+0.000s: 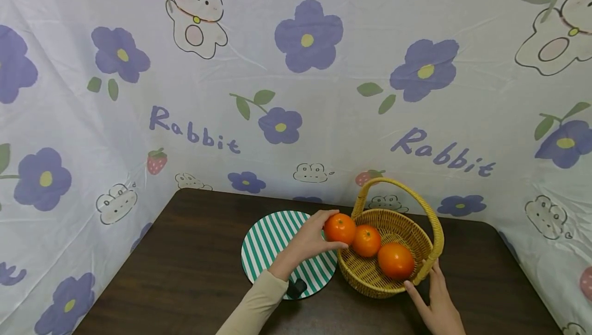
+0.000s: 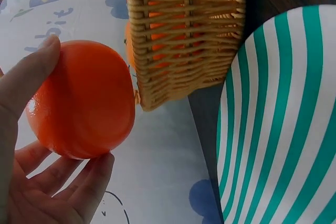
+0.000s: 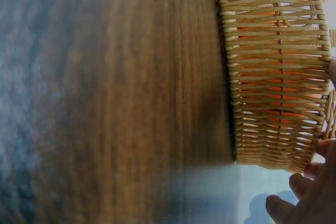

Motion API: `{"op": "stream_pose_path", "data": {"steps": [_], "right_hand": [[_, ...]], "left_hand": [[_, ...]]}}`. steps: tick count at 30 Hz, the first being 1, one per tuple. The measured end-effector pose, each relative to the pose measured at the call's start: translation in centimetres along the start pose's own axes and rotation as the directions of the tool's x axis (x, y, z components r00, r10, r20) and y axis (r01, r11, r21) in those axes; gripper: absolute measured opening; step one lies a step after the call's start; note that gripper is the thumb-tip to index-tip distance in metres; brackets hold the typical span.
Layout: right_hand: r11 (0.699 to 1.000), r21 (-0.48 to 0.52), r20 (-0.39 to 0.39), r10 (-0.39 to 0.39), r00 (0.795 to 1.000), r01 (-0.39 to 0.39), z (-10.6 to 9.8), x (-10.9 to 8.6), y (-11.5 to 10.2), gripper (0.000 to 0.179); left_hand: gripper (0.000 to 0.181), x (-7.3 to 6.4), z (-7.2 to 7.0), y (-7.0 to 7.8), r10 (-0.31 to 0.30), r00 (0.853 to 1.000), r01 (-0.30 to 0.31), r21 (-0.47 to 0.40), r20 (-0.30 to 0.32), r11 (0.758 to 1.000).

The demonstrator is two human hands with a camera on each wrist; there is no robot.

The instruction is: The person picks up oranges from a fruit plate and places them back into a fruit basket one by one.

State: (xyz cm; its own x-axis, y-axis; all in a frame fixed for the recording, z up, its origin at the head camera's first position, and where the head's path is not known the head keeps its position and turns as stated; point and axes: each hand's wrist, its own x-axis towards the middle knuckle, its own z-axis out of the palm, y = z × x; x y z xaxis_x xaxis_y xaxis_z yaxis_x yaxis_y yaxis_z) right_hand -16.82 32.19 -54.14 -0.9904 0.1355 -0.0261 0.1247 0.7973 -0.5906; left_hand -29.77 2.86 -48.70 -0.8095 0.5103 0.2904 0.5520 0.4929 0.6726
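Note:
An orange (image 1: 339, 229) is gripped by my left hand (image 1: 311, 240), thumb on one side and fingers on the other. It is held at the left rim of a yellow wicker basket (image 1: 370, 284). In the left wrist view, the held orange (image 2: 84, 100) is beside the woven basket wall (image 2: 189, 30), outside it. Two more oranges, one in the middle (image 1: 367, 241) and one nearer the front right (image 1: 395, 261), lie inside the basket. My right hand (image 1: 437, 299) holds the basket's right side by the base of its handle, thumb at the rim.
Left of the basket lies a round green-and-white striped mat (image 1: 265, 242), partly under my left forearm. The dark wooden table (image 1: 185, 263) carries everything. A white cloth with purple flowers and rabbits (image 1: 324, 93) hangs behind it. The basket's arched handle (image 1: 407, 191) rises above the rim.

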Motion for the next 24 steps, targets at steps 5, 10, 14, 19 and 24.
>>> {"op": "stream_pose_path", "data": {"steps": [5,10,14,19,24], "right_hand": [[1.000,-0.001,0.004,0.012,1.000,-0.012,0.0,-0.1,-0.1,0.091],[1.000,-0.002,-0.004,0.005,1.000,-0.005,0.0,-0.1,-0.1,0.091],[1.000,-0.001,-0.008,0.003,1.000,-0.003,0.1,-0.1,0.0,0.091],[1.000,0.001,-0.009,0.004,1.000,-0.004,0.1,-0.1,0.1,0.090],[1.000,0.004,-0.009,-0.009,1.000,0.009,0.1,-0.1,0.1,0.089]], "left_hand": [[0.078,-0.1,0.5,0.6,0.010,0.999,-0.011,0.017,0.031,1.000],[0.078,-0.1,1.0,1.0,0.026,0.998,-0.028,0.033,0.052,0.999],[0.077,-0.2,1.2,1.4,0.047,0.997,-0.049,0.039,0.062,0.998],[0.080,-0.4,1.5,1.9,0.064,0.994,-0.069,0.057,0.089,0.996],[0.081,-0.6,2.0,2.1,0.072,0.990,-0.079,0.057,0.118,0.995]]}}
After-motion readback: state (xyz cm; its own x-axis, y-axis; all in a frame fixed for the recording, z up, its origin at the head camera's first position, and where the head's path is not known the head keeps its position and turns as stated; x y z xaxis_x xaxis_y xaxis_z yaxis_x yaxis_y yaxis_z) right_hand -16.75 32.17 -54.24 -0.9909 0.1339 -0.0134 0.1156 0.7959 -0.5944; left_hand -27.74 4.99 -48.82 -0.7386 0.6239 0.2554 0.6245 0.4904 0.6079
